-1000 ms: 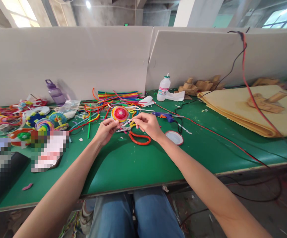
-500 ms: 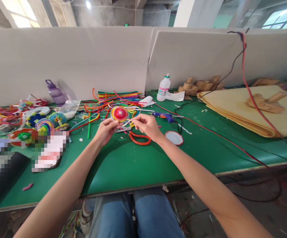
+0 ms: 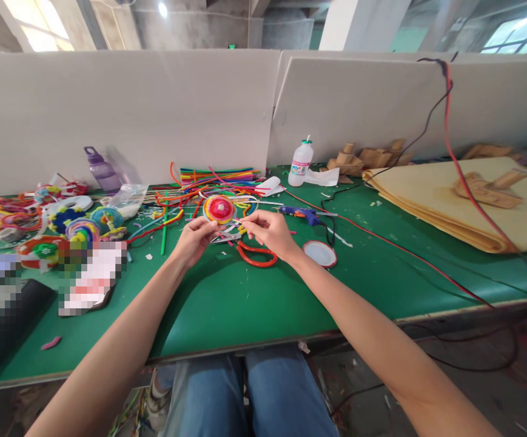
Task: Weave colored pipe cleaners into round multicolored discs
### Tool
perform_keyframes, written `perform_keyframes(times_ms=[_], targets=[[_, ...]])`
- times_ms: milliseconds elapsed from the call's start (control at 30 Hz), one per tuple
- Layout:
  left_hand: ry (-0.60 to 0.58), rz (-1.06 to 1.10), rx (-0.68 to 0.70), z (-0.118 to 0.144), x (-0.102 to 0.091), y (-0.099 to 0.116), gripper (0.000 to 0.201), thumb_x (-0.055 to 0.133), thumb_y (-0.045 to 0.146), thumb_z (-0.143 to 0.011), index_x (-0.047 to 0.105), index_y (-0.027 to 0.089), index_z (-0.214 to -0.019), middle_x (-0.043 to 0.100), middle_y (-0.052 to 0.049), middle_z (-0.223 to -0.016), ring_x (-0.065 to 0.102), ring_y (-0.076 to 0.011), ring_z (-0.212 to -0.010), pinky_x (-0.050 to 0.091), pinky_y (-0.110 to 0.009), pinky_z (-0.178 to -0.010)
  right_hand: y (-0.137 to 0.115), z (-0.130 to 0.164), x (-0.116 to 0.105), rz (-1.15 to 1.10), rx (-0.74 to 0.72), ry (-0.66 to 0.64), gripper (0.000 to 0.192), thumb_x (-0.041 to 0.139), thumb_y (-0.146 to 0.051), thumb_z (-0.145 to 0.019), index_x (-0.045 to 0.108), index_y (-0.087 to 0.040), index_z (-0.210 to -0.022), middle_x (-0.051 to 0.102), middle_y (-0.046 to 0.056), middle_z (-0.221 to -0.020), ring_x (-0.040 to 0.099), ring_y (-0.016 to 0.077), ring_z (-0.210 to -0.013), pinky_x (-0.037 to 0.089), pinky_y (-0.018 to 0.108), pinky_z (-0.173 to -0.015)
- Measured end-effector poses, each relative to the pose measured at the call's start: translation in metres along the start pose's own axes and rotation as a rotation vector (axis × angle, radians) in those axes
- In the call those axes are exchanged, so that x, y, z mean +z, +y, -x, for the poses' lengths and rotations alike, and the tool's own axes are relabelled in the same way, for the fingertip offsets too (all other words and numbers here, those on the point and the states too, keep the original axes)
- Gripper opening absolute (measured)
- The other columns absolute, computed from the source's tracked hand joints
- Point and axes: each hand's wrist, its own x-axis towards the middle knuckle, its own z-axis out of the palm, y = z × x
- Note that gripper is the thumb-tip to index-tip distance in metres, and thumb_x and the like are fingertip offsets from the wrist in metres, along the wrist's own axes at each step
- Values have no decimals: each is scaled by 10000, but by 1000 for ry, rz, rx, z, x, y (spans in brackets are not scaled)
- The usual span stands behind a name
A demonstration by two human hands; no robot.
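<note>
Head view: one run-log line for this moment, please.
left hand: holds spiral disc | right hand: pinches thin strand at disc | scissors: on green table under hands

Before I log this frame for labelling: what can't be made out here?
All in the head view:
- Pixelated patches at left blur whatever lies there.
- Left hand fingers cover the lower edge of the coiled disc.
- What the right hand pinches is too thin to identify.
- White bottle label is too small to read.

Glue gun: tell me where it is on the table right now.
The blue glue gun lies on the green table, just right of the right hand, behind the round lid and nearer than the white bottle.
</note>
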Motion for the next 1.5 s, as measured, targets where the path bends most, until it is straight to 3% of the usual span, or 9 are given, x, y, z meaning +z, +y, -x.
perform_keyframes(times_ms=[1500], targets=[[-1, 40, -41, 1, -1, 2, 313, 878, 271, -521, 615, 152, -640, 680, 3, -625, 689, -123, -708, 524, -186, -670, 1, 1, 1, 24, -8, -7, 190, 644, -314, -759, 679, -129, -778, 565, -12, -558, 478, 81, -491, 375, 234, -477]])
